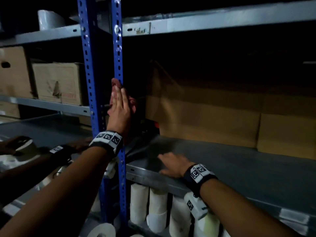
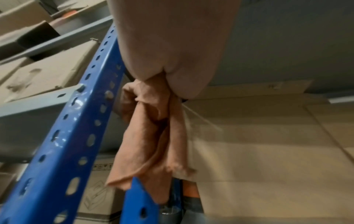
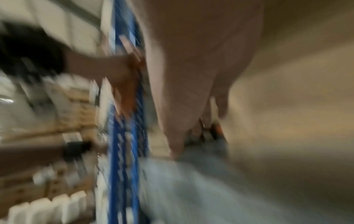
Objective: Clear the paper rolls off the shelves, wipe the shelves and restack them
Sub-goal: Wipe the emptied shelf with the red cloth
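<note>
My left hand is raised with straight fingers and presses a reddish cloth against the blue perforated upright of the rack. In the left wrist view the cloth hangs bunched from under the palm beside the upright. My right hand lies flat, fingers spread, on the bare grey shelf and holds nothing; the right wrist view of it is blurred. White paper rolls stand upright on the shelf below.
Another person's hand at the far left is on a paper roll. Large cardboard boxes fill the back of the grey shelf. More boxes sit on the left bay, with a roll on the shelf above.
</note>
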